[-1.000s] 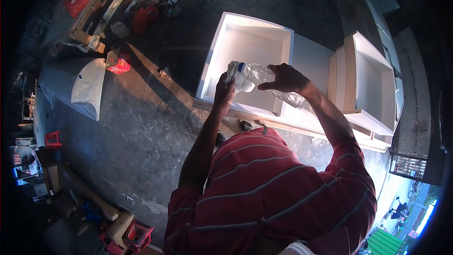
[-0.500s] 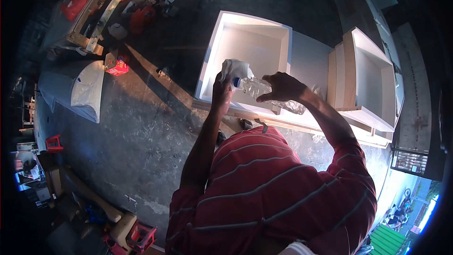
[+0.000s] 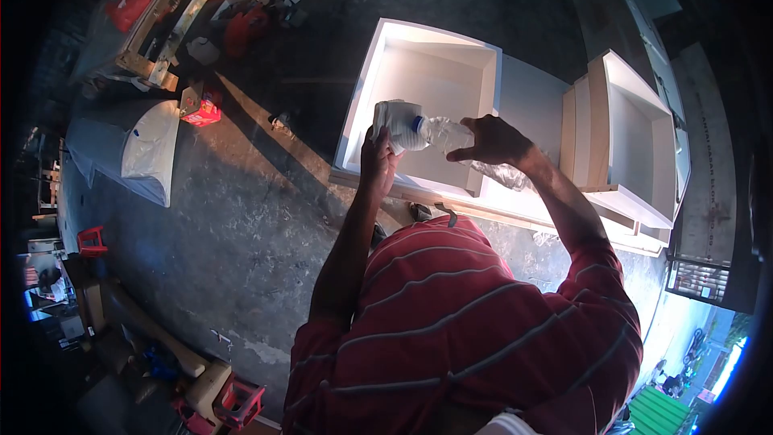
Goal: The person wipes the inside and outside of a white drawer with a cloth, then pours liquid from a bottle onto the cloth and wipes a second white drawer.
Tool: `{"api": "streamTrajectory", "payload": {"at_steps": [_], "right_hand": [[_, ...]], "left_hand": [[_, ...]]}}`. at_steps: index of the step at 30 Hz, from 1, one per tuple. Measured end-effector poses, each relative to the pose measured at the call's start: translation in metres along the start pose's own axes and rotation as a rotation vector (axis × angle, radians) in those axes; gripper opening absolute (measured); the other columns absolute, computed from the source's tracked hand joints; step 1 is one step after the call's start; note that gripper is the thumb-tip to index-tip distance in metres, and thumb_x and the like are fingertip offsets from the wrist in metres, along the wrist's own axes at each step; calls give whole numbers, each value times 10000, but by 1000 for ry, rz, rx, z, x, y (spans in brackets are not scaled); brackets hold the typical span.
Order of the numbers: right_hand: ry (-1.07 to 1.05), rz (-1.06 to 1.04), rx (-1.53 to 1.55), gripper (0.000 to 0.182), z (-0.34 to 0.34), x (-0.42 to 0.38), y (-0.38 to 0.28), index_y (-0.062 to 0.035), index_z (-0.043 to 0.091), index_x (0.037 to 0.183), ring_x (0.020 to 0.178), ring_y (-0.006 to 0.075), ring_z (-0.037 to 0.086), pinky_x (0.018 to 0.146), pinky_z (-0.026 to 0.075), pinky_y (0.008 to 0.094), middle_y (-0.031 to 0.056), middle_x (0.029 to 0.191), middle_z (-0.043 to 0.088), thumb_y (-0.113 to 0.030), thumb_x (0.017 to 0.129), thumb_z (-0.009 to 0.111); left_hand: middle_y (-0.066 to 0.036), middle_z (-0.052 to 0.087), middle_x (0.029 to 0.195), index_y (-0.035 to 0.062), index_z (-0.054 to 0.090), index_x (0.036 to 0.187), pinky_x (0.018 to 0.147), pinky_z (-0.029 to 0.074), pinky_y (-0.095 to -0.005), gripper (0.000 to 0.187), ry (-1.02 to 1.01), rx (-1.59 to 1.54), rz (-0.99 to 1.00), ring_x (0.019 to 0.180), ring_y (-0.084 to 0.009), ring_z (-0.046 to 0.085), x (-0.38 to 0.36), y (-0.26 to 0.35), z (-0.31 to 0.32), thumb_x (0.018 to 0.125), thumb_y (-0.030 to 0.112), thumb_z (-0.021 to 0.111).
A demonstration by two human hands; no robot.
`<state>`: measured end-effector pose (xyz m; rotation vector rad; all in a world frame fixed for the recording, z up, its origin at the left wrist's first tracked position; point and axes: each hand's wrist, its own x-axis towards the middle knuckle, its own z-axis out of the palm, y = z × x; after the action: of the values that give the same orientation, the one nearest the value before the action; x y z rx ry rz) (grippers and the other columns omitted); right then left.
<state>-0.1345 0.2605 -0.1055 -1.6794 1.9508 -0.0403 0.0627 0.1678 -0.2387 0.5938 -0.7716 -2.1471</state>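
Note:
A white folded cloth (image 3: 405, 130) is gripped in my left hand (image 3: 378, 157), which holds it up over the front part of a white open box (image 3: 431, 72). My right hand (image 3: 498, 143) is closed around a clear plastic bottle (image 3: 443, 134) lying nearly level. The bottle's blue neck end (image 3: 417, 124) points left and meets the cloth, or is very close to it. Below my right hand is crumpled clear plastic (image 3: 506, 176) on the white surface.
Right of the box stands a second white open box (image 3: 640, 133) with a wooden side. A plastic-covered object (image 3: 149, 153), a red carton (image 3: 201, 106) and a wooden frame (image 3: 157, 52) stand to the left. Red stools (image 3: 239, 401) are at lower left.
The cloth has turned and spread so that more of its face shows. The bottle's neck end has shifted slightly right and up, and my right hand has moved a little right.

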Motion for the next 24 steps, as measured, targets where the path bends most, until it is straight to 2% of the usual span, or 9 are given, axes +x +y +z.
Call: {"api": "streamTrajectory", "payload": {"at_steps": [4, 7, 10, 14, 17, 21, 23, 24], "right_hand": [[-27, -56, -3, 713, 7, -9, -8, 38, 563, 1066, 822, 317, 645, 792, 484, 381, 228, 842, 643, -558, 691, 675], [-52, -71, -2, 728, 7, -6, -11, 40, 555, 1092, 829, 325, 642, 808, 483, 374, 234, 864, 643, -553, 687, 680], [79, -97, 22, 753, 5, 0, -4, 48, 540, 1125, 848, 326, 642, 832, 477, 361, 233, 869, 645, -545, 685, 686], [99, -2, 23, 757, 1, 5, 3, 53, 541, 1111, 834, 323, 644, 823, 477, 358, 226, 853, 648, -557, 684, 682], [42, 16, 78, 740, 2, 0, -1, 39, 551, 1100, 842, 323, 639, 822, 473, 360, 217, 857, 647, -559, 685, 683], [33, -21, 219, 718, 27, -9, 3, -16, 543, 1141, 920, 332, 618, 851, 461, 381, 204, 952, 637, -547, 683, 693], [204, -145, 362, 685, 53, -10, 14, 4, 529, 1149, 928, 374, 604, 843, 461, 412, 212, 975, 626, -498, 715, 701], [206, -137, 368, 685, 63, -11, 16, 4, 529, 1149, 928, 374, 604, 843, 461, 412, 212, 975, 626, -498, 715, 701]], "left_hand": [[-93, 485, 1235, 79, 372, 1286, 978, 382, -434, 444, -31, 19, 17, 1150, -218, 487, 3, 0, -3, 927, 303, 505], [-101, 515, 1190, 40, 398, 1244, 965, 403, -406, 390, -9, 7, 15, 1105, -214, 518, -1, 4, 10, 932, 252, 496], [-98, 448, 1247, 70, 335, 1302, 976, 383, -435, 467, -40, 148, -16, 1170, -229, 459, -1, -2, 8, 921, 268, 517], [-100, 448, 1247, 69, 331, 1305, 981, 380, -432, 472, -29, 230, 13, 1171, -229, 458, 3, -8, 3, 920, 267, 519], [-103, 464, 1237, 50, 351, 1293, 987, 381, -428, 439, -5, 198, 13, 1158, -231, 474, 2, -5, 6, 929, 243, 503], [-110, 515, 1200, 23, 399, 1248, 987, 405, -418, 361, -42, -81, -11, 1115, -228, 518, 4, -4, 4, 941, 200, 470], [-111, 531, 1187, 20, 416, 1231, 985, 416, -416, 335, -44, -158, -32, 1102, -225, 531, 3, -3, 1, 945, 188, 460], [-110, 535, 1184, 27, 426, 1222, 981, 423, -416, 323, -24, -180, -37, 1100, -223, 533, 3, -4, 1, 945, 189, 458]]}}
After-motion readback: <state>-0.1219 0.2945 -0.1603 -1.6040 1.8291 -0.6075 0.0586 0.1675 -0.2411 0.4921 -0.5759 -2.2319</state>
